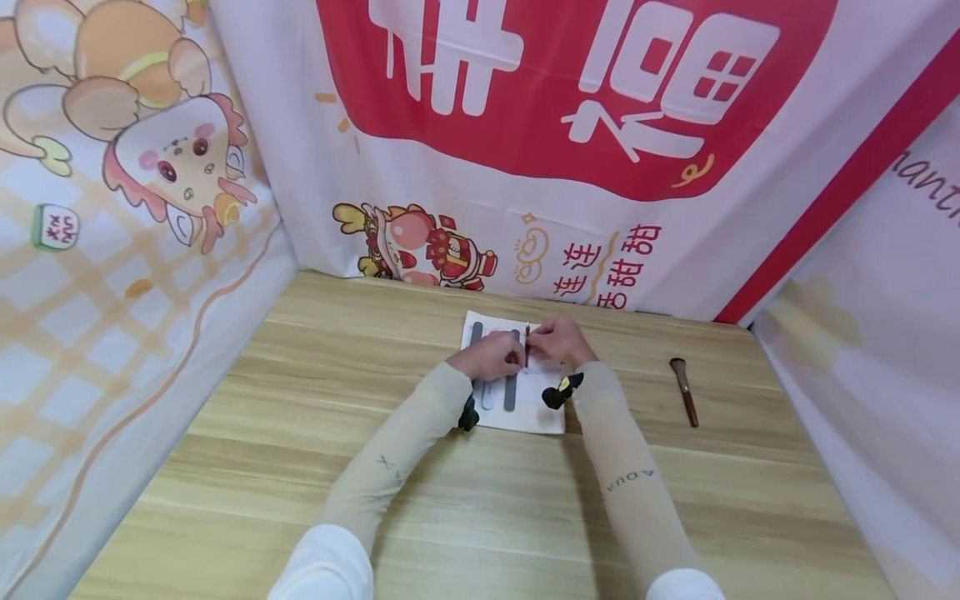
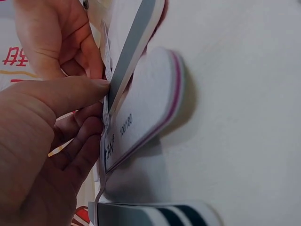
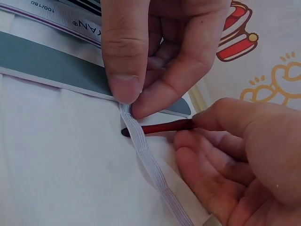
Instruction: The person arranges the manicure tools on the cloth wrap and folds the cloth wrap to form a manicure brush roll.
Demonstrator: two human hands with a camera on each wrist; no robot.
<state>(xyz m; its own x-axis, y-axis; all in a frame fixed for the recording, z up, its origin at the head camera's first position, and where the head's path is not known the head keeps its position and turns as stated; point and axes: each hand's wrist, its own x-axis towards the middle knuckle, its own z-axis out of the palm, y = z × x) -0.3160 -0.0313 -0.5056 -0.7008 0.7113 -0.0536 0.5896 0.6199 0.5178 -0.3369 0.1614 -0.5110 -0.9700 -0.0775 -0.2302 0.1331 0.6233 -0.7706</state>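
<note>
A white cloth sheet [image 1: 537, 421] lies on the table with an elastic band [image 3: 150, 162] across it. My left hand [image 1: 491, 356] pinches the band between thumb and fingers, beside a grey nail file [image 3: 51, 61] tucked under it. My right hand [image 1: 558, 342] pinches one end of a slender dark red stick [image 3: 164, 126]. Its dark tip pokes out past the far side of the band, which crosses over the stick. A pale nail file [image 2: 150, 99] printed 100/180 and a striped file [image 2: 160, 214] are also held by the band.
A makeup brush [image 1: 684, 392] with a brown handle lies on the wooden table [image 1: 465, 517] to the right. Printed cloth hangs behind the table [image 1: 420, 158] and along both sides.
</note>
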